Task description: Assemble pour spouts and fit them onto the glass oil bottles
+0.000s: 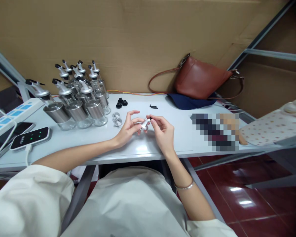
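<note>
Over the front middle of the table, my left hand [128,129] is closed on a small silver pour spout [145,124], thumb against it and the index finger raised. My right hand [164,132] pinches a small black flip cap [150,118] at the tip of that spout; its fingers partly cover the cap. Just left of my left hand lie more silver spout tops [117,121]. Behind them sit several black ring-shaped stoppers [119,105]. A few thin black pieces [154,107] lie beyond my hands.
Several glass and steel oil bottles [76,110] with spouts fitted stand at the left. Nearby are a power strip [34,106] and a black device with a white cable [31,138]. A brown handbag [199,79] rests on dark blue cloth [187,101] at the back right.
</note>
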Tool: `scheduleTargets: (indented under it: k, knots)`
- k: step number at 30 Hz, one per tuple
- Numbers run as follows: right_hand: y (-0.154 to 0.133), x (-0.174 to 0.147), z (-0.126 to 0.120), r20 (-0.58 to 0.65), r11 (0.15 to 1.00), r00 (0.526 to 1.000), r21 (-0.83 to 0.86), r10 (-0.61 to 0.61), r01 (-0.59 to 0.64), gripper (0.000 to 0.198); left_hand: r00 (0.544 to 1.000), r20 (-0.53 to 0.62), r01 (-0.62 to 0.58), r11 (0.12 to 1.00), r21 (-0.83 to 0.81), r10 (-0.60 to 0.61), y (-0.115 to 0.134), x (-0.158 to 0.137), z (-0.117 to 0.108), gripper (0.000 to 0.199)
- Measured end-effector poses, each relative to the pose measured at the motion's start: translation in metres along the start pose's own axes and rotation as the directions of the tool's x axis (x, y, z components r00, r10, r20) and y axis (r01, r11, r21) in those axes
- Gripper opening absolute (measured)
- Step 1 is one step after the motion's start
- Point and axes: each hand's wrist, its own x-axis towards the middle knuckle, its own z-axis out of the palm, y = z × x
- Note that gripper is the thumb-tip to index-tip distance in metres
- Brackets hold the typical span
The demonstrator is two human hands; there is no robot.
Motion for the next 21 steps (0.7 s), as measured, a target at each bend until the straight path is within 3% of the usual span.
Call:
scheduleTargets:
  k: [10, 15, 21]
  knots:
    - [-0.0061, 0.0038, -0.0013, -0.034, 0.984, 0.994, 0.149, 0.106, -0.1, 0.008, 0.998, 0.008, -0.068, 0.997, 0.041, 0.068, 0.0018, 0.0, 0.0011, 0.048]
    - [-0.008, 0.0037, -0.0009, -0.102, 0.988, 0.99, 0.125, 0.101, -0.088, 0.01, 0.997, 0.008, -0.075, 0.997, 0.03, 0.075, 0.0005, -0.0011, 0.0008, 0.047]
    - [-0.0015, 0.0012, -0.0022, -0.086, 0.999, 0.996, 0.008, 0.031, -0.031, 0.01, 0.998, -0.015, -0.068, 0.996, 0.059, 0.069, 0.0001, -0.0003, -0.0001, 0.045]
